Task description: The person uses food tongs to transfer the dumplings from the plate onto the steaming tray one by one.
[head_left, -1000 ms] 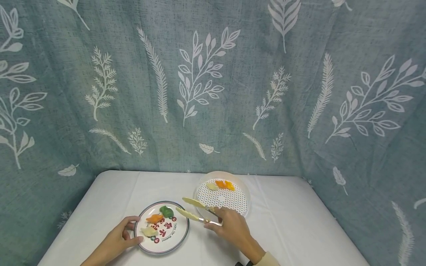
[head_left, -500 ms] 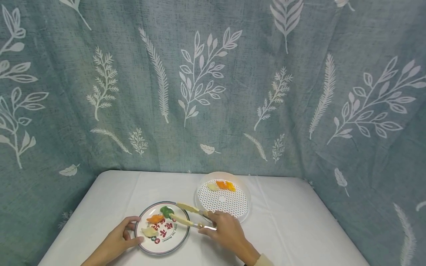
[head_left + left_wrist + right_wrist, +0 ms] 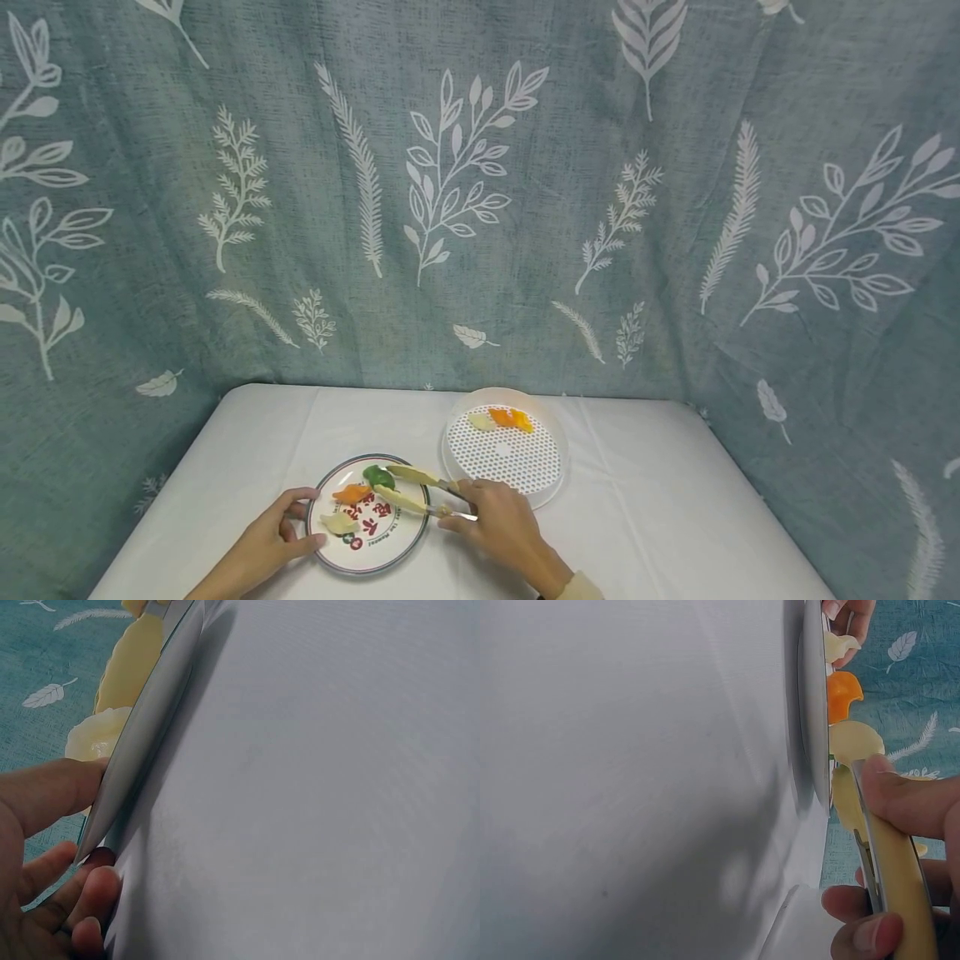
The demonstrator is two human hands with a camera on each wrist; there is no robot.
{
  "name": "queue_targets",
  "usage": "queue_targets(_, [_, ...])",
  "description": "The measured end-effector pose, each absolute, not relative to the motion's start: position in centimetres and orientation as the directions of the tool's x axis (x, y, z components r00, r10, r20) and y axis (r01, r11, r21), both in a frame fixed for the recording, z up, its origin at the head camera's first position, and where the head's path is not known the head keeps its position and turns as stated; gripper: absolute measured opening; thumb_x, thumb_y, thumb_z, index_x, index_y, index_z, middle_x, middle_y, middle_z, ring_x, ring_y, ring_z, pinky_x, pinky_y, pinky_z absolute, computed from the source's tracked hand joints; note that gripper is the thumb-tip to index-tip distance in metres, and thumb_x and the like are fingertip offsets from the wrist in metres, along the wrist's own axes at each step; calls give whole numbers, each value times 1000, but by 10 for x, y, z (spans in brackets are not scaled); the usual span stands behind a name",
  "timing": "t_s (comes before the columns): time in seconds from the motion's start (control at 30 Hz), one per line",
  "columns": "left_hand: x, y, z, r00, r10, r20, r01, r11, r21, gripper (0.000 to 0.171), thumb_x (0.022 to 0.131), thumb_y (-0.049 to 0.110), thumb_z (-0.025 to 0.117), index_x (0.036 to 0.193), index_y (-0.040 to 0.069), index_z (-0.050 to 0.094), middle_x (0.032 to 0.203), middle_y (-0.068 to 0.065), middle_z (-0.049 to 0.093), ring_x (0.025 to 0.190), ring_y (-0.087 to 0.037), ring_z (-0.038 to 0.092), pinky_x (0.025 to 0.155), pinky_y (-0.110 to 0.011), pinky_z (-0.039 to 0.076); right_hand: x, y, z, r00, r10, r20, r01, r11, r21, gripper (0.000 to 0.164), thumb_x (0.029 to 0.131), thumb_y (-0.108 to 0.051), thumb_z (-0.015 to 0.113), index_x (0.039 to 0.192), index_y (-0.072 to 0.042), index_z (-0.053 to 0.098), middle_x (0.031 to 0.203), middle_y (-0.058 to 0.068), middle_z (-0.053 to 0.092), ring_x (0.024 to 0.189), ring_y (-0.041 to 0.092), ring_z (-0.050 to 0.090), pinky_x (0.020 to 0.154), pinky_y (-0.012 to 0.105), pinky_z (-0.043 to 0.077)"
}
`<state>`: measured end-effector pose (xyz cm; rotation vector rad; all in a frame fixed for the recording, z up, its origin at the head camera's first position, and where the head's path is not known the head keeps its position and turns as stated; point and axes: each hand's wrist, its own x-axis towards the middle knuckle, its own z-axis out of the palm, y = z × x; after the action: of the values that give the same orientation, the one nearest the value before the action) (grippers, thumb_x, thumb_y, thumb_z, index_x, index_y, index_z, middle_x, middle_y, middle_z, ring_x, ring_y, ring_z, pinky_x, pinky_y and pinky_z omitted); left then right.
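A white plate (image 3: 401,533) with a dark-edged rim and red print lies on the table. It carries a green dumpling (image 3: 382,477), an orange dumpling (image 3: 351,494) and a cream dumpling (image 3: 339,523). My left hand (image 3: 258,542) holds the plate's left rim between thumb and fingers, as the left wrist view shows. With my right hand (image 3: 504,525) I grip tongs (image 3: 896,870) that have pale yellow tips and metal arms. Their tips are spread over the right part of the plate, right at the green dumpling, one tip on either side of its right edge.
Behind the right hand stands a round white tray (image 3: 504,468) with a perforated base and a raised rim. A cream, an orange and a yellow dumpling (image 3: 522,421) sit at its far side. White cloth (image 3: 645,500) covers the table, and a patterned teal curtain (image 3: 480,208) hangs around it.
My right hand has moved left with the tongs, bringing their tips from the plate's right edge to the green dumpling. The left hand stays at the plate's rim.
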<state>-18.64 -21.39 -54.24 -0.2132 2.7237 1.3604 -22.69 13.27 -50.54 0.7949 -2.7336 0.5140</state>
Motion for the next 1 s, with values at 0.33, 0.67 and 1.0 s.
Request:
queue_targets(0.33, [-185, -213, -541, -987, -84, -136, -160, 585, 795, 83, 75, 32, 93, 142, 6, 51, 109, -4, 63, 76, -19, 48, 59, -31, 41, -229, 127, -509, -817, -473, 331, -560, 788, -255, 38, 82, -56, 79, 80, -21, 63, 61, -14, 32, 57, 4, 33, 50, 24, 28])
queue_targets(0.67, [-186, -215, -544, -987, -86, -137, -161, 581, 798, 82, 75, 32, 92, 142, 7, 51, 109, -5, 62, 75, -19, 47, 59, -30, 41, -228, 128, -509, -806, -480, 348, -577, 770, -274, 34, 83, -53, 80, 86, -21, 70, 61, -14, 32, 56, 4, 32, 51, 24, 28])
queue_targets(1.0, [-186, -216, -544, -989, -74, -128, -147, 569, 809, 82, 75, 31, 92, 142, 8, 51, 109, -4, 62, 76, -20, 47, 58, -30, 41, -226, 135, -502, -804, -453, 387, -571, 770, -285, 47, 83, -52, 81, 111, -15, 80, 62, -15, 40, 59, 4, 37, 53, 24, 33])
